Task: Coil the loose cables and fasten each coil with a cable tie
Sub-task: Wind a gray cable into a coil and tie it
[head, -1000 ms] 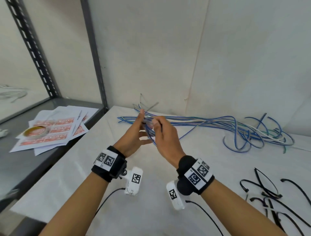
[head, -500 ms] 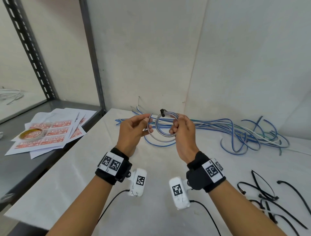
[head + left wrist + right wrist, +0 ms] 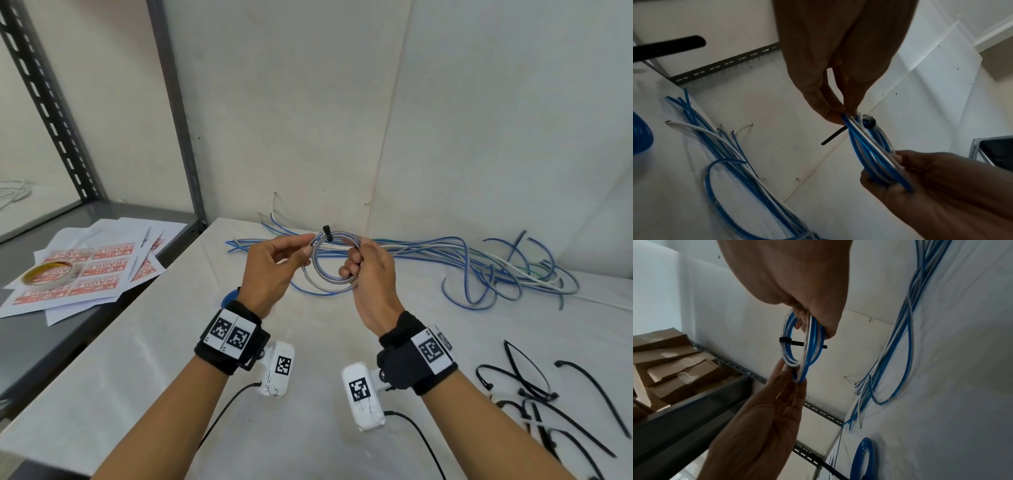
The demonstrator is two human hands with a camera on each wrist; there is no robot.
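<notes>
I hold a small coil of blue and white cable upright above the white table. A black cable tie is cinched round the coil's top, its tail sticking out. My left hand pinches the coil's left side between thumb and fingertips. The fingers of my right hand curl round the coil's right side. Loose blue and white cables lie behind along the wall. Several black cable ties lie at the right.
A blue coil lies on the table under my left wrist, also shown as the blue coil. On the grey shelf at the left lie printed sheets and a tape roll. Cardboard boxes sit on the rack.
My hands have pulled away from the cable pile and moved apart. The tied coil has turned to face me, held between both hands. Little differs from half a second ago.
</notes>
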